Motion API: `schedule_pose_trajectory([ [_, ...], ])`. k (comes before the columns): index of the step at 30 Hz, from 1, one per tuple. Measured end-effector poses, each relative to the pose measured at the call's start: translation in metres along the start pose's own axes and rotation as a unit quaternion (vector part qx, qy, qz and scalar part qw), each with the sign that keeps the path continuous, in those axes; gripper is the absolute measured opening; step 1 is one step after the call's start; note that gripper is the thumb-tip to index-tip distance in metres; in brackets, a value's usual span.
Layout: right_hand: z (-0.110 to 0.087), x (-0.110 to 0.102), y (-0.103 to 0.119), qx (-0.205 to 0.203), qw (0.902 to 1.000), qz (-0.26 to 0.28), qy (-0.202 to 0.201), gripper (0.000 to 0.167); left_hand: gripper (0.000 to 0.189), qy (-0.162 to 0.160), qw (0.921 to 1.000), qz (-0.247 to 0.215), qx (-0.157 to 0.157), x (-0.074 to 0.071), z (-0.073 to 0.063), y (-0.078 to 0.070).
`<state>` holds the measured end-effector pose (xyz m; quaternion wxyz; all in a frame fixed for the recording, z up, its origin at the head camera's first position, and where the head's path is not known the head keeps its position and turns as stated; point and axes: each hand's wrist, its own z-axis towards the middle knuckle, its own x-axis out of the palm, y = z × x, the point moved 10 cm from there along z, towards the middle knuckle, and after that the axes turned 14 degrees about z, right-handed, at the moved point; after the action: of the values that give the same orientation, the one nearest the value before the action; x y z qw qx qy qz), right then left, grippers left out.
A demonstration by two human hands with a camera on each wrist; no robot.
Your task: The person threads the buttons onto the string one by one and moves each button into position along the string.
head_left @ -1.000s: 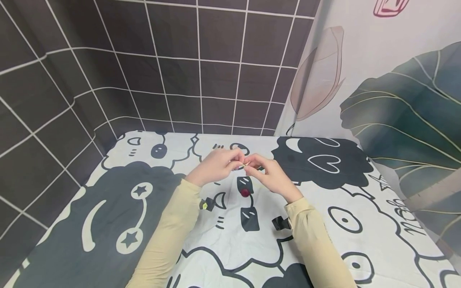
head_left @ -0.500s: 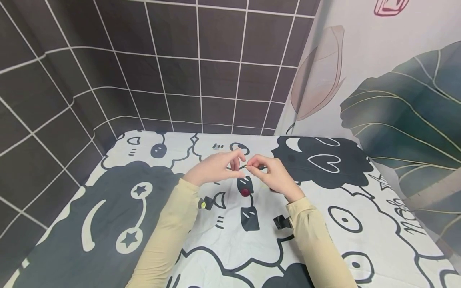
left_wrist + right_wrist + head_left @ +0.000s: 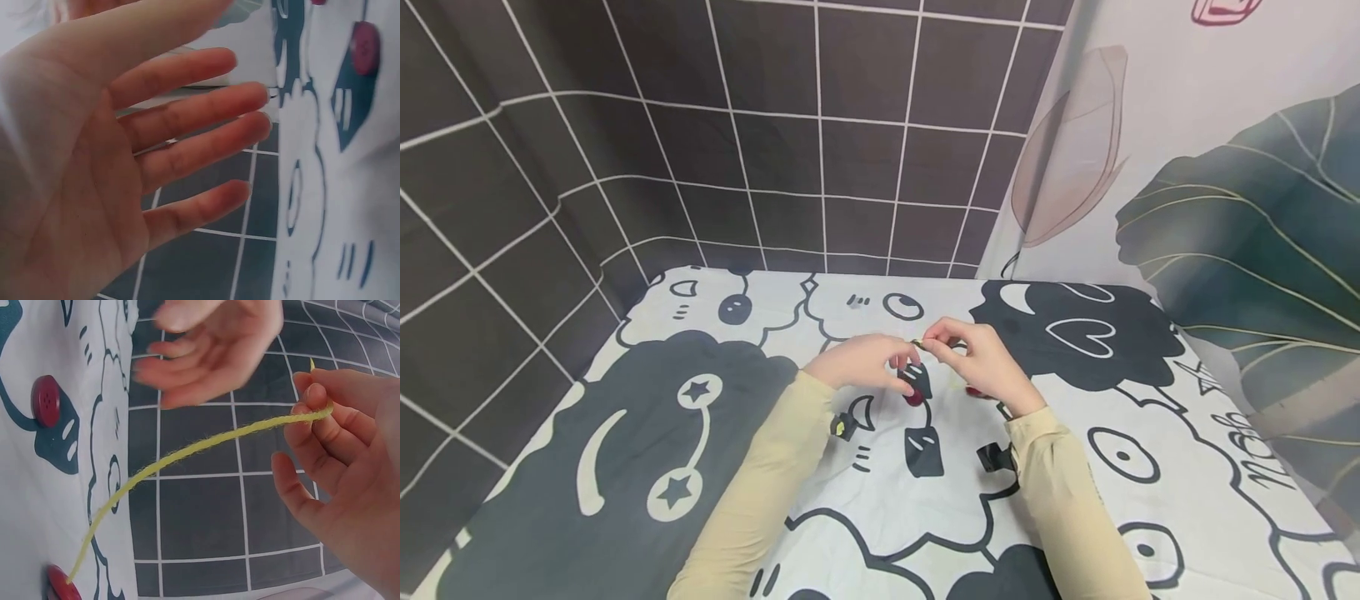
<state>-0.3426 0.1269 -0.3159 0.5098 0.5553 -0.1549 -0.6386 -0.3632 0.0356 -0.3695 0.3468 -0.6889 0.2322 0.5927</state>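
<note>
My right hand pinches yellow yarn between thumb and fingertips, and a short tip pokes up above them. From there the strand runs down to a red button at its other end, partly cut off by the right wrist view's edge. In the head view that button shows just below my right hand. My left hand is held beside it with fingers apart, holding nothing in its wrist view. A second red button with holes lies on the cloth, close below my left fingertips in the head view.
A white cloth with dark cartoon prints covers the table. Dark gridded fabric hangs behind and at the left; a leaf-print curtain hangs at the right. Small black objects sit close to each sleeve.
My left fingers have parted from the yarn at my right fingertips and dropped lower, toward the button on the cloth. The button on the yarn now shows below my right hand.
</note>
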Motion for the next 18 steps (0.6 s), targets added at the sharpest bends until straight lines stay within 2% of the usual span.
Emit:
schedule_pose_trajectory([
  [6,-0.001,0.0,0.0,-0.005,1.0,-0.001,0.008,0.009,0.034,0.032,0.9993,0.018,-0.002,0.025,0.012,-0.002],
  [10,-0.002,0.001,0.001,-0.006,0.9999,0.0,0.014,0.009,0.027,0.05,0.9973,0.046,-0.026,0.041,0.018,0.0],
  [13,-0.002,0.0,0.002,-0.005,0.9999,-0.001,0.015,0.009,0.024,0.055,0.9958,0.055,-0.048,0.048,0.02,0.002],
  [18,-0.002,0.001,0.0,-0.011,0.9997,-0.003,0.024,0.007,0.02,0.056,0.995,0.052,-0.064,0.053,0.022,0.004],
])
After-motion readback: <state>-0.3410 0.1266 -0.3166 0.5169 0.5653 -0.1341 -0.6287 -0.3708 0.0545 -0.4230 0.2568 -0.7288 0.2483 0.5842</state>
